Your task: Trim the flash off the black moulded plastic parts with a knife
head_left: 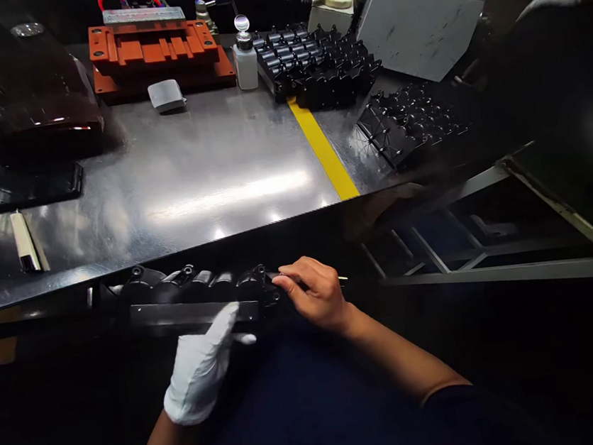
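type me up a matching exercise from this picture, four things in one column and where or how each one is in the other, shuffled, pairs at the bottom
Things
1. left hand
2. right hand
3. yellow strip
4. bottle with a metal top

Places and states
A. flat on the metal bench, running to its front edge
B. bare, pinching a thin tool by the end of the black moulded part
C. upright, next to the orange fixture
D. in a white glove, a finger over the moulded part's flat strip

Pairs: 1-D, 2-B, 3-A, 4-C
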A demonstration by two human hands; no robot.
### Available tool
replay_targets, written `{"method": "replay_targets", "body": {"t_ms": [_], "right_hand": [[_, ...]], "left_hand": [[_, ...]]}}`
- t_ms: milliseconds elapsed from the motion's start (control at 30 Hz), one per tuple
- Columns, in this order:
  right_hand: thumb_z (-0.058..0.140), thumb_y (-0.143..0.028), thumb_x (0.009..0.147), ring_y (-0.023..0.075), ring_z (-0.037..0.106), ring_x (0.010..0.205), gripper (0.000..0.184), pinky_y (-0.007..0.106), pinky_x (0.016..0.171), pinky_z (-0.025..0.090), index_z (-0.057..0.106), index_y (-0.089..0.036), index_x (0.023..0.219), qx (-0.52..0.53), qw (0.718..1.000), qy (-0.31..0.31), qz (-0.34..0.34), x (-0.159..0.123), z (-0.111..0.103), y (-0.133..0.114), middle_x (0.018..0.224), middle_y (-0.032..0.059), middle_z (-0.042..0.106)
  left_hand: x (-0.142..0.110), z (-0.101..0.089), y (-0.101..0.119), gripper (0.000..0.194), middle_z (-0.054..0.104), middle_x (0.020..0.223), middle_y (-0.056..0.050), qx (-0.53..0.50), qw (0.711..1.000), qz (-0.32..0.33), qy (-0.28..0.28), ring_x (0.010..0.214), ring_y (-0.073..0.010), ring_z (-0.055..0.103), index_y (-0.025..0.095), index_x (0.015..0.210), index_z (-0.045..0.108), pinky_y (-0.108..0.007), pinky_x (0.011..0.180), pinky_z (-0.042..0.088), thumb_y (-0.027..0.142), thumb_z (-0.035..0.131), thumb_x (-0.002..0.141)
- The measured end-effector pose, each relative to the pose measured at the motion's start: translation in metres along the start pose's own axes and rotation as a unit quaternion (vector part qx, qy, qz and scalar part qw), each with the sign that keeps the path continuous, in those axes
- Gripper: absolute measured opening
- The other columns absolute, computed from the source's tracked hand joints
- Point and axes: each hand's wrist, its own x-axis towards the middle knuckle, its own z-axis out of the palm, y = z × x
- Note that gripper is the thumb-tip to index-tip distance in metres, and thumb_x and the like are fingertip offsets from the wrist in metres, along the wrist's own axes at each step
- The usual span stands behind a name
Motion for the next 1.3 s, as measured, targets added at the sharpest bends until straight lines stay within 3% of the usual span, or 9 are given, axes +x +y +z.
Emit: {"method": "replay_targets", "body": {"t_ms": [100,233,467,633,700,800,867,1033,1300], "right_hand": [[0.058,-0.025,0.090,0.0144,0.061,0.070,0.010,0.027,0.063,0.049,0.065,-0.018,0.095,-0.041,0.996,0.048,-0.065,0.003,-0.005,0.002,0.078,0.0049,0.067],[0.048,-0.020,0.095,0.0126,0.059,0.063,0.020,0.025,0.061,0.046,0.065,-0.016,0.087,-0.047,0.984,-0.112,-0.131,0.011,-0.019,-0.005,0.071,0.0037,0.065],[0.047,-0.031,0.096,0.0109,0.055,0.055,0.035,0.023,0.055,0.038,0.066,-0.016,0.071,-0.135,0.973,-0.161,-0.093,0.010,-0.020,-0.013,0.062,0.0035,0.065],[0.044,-0.034,0.097,0.0104,0.057,0.057,0.039,0.022,0.055,0.036,0.066,-0.016,0.070,-0.128,0.964,-0.221,-0.066,0.015,-0.023,-0.010,0.065,0.0040,0.067],[0.045,-0.034,0.097,0.0099,0.056,0.057,0.039,0.022,0.055,0.035,0.067,-0.016,0.070,-0.124,0.947,-0.287,-0.073,0.023,-0.033,-0.011,0.065,0.0037,0.067],[0.052,-0.035,0.094,0.0084,0.054,0.054,0.036,0.021,0.053,0.034,0.067,-0.016,0.067,-0.069,0.879,-0.458,-0.116,0.039,-0.051,-0.016,0.062,0.0015,0.065],[0.055,-0.036,0.093,0.0080,0.054,0.054,0.034,0.020,0.054,0.034,0.067,-0.016,0.068,-0.023,0.844,-0.515,-0.146,0.047,-0.061,-0.019,0.062,0.0010,0.065],[0.050,-0.038,0.095,0.0103,0.054,0.055,0.037,0.022,0.054,0.033,0.065,-0.015,0.070,-0.092,0.882,-0.422,-0.190,0.049,-0.061,-0.018,0.061,0.0032,0.062],[0.049,-0.040,0.095,0.0094,0.051,0.053,0.041,0.023,0.052,0.029,0.061,-0.016,0.065,-0.119,0.881,-0.411,-0.201,0.046,-0.054,-0.011,0.059,0.0017,0.059]], "left_hand": [[0.003,-0.003,0.000,0.020,0.077,0.079,-0.003,0.011,0.999,0.040,-0.023,0.067,-0.0222,0.073,0.021,0.084,0.078,-0.028,0.052,0.062,0.033,0.077,0.068],[0.004,-0.009,0.001,0.035,0.078,0.080,0.000,0.053,0.992,0.102,-0.051,0.061,-0.0198,0.073,0.024,0.090,0.078,-0.029,0.063,0.064,0.013,0.079,0.057],[-0.004,0.002,0.019,0.045,0.077,0.075,0.003,0.028,0.995,0.084,-0.048,0.056,-0.0177,0.071,0.027,0.083,0.079,-0.025,0.059,0.063,-0.005,0.071,0.053],[-0.003,0.000,0.012,0.044,0.077,0.077,0.001,0.027,0.998,0.030,-0.041,0.060,-0.0178,0.072,0.024,0.082,0.079,-0.025,0.064,0.063,-0.006,0.074,0.051],[-0.003,-0.001,0.010,0.036,0.076,0.079,0.000,0.007,0.998,-0.019,-0.055,0.059,-0.0164,0.070,0.021,0.082,0.079,-0.024,0.063,0.062,-0.001,0.077,0.054],[-0.003,0.002,0.013,0.023,0.076,0.088,-0.005,-0.050,0.988,-0.104,-0.100,0.062,-0.0165,0.070,0.017,0.093,0.077,-0.021,0.051,0.058,0.018,0.076,0.070],[-0.002,0.006,0.018,0.026,0.075,0.088,-0.007,-0.107,0.969,-0.171,-0.140,0.064,-0.0168,0.069,0.016,0.102,0.073,-0.018,0.043,0.053,0.028,0.070,0.079],[0.007,0.009,0.025,0.016,0.067,0.057,-0.005,-0.166,0.929,-0.271,-0.192,0.044,-0.0112,0.059,0.008,0.084,0.072,-0.015,0.036,0.047,0.023,0.069,0.080],[0.009,0.009,0.023,0.014,0.068,0.063,-0.006,-0.164,0.932,-0.273,-0.173,0.045,-0.0117,0.061,0.008,0.091,0.071,-0.016,0.036,0.050,0.018,0.063,0.083]]}}
